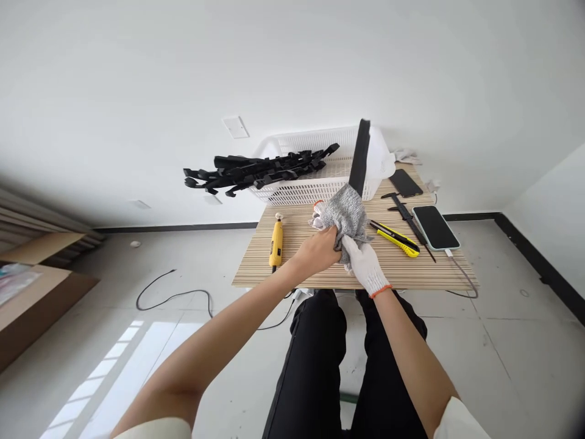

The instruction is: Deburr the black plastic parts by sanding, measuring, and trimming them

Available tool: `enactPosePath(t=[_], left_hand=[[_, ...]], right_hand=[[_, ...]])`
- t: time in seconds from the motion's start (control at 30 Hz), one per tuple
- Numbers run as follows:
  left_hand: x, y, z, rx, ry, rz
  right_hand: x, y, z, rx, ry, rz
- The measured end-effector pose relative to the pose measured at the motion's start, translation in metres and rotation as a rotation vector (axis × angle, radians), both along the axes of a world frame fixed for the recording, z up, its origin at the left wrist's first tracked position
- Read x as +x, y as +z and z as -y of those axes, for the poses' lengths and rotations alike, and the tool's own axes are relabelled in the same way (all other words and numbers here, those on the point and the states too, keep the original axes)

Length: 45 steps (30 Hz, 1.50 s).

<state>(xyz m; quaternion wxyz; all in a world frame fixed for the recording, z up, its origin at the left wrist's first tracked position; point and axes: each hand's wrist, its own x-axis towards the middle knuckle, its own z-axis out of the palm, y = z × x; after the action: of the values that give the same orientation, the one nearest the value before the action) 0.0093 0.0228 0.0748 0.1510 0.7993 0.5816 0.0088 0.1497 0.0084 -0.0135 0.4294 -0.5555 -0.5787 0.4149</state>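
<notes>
Over the table, a grey cloth (345,210) is wrapped around the lower part of a long black strip (360,160), which points up and away from me. My left hand (320,249) is bare and its fingers are closed on the cloth's near left side. A white knit glove with an orange cuff covers my right hand (365,263), which grips the cloth's near end beside the left hand. Whether the strip reaches down between my fingers is hidden by the cloth. Part of another white glove (316,216) with an orange edge shows just left of the cloth.
Behind stands a white plastic basket (315,194) with several black parts (269,169) across its rim. A yellow rotary tool (276,244) lies left on the slatted table (256,268). To the right lie a yellow utility knife (397,239), black caliper (409,219), dark phone (405,183) and charging phone (435,227).
</notes>
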Motion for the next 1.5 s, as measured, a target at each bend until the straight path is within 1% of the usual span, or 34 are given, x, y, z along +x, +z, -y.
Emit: enactPosePath(t=[0.03,0.13,0.2,0.23,0.3,0.37,0.47,0.6,0.7,0.77,0.93,1.03,1.1,1.3,1.4,1.5], left_hand=[[0.004,-0.004,-0.005,-0.011,0.027,0.005],[0.016,-0.017,-0.013,-0.03,0.128,0.058],[0.024,-0.028,-0.013,-0.029,0.182,0.085],[0.028,-0.034,-0.012,-0.029,0.199,0.088],[0.033,-0.043,-0.009,-0.029,0.21,0.072],[0.035,-0.051,-0.006,-0.026,0.203,0.036],[0.032,-0.059,-0.003,-0.002,0.173,0.035],[0.027,-0.071,-0.003,0.088,0.118,0.144],[0.025,-0.08,-0.005,0.164,0.076,0.222],[0.025,-0.084,-0.005,0.195,0.06,0.258],[0.023,-0.09,-0.008,0.231,0.046,0.319],[0.022,-0.092,-0.011,0.198,0.074,0.355],[0.023,-0.092,-0.012,0.173,0.103,0.369],[0.025,-0.089,-0.009,0.177,0.15,0.368],[0.028,-0.084,-0.006,0.18,0.135,0.37],[0.029,-0.08,-0.004,0.172,0.11,0.374]], right_hand=[[0.001,0.0,-0.004,-0.059,-0.004,-0.043],[0.007,0.005,-0.011,-0.28,-0.036,-0.259],[0.01,0.007,-0.012,-0.364,-0.028,-0.362],[0.012,0.007,-0.013,-0.355,-0.019,-0.365],[0.015,0.002,-0.014,-0.26,0.0,-0.289],[0.017,-0.004,-0.014,-0.161,0.015,-0.188],[0.021,-0.013,-0.013,-0.066,0.057,-0.056],[0.027,-0.018,-0.01,0.105,0.151,0.267],[0.029,-0.018,-0.008,0.097,0.167,0.429],[0.029,-0.017,-0.007,0.07,0.157,0.459],[0.022,-0.017,-0.007,-0.018,0.031,0.394],[0.018,-0.016,-0.008,-0.028,-0.018,0.39],[0.016,-0.011,-0.008,-0.029,-0.055,0.396],[0.011,0.004,-0.005,-0.076,-0.127,0.391],[0.012,0.006,-0.004,-0.108,-0.161,0.362],[0.013,0.005,-0.002,-0.086,-0.179,0.309]])
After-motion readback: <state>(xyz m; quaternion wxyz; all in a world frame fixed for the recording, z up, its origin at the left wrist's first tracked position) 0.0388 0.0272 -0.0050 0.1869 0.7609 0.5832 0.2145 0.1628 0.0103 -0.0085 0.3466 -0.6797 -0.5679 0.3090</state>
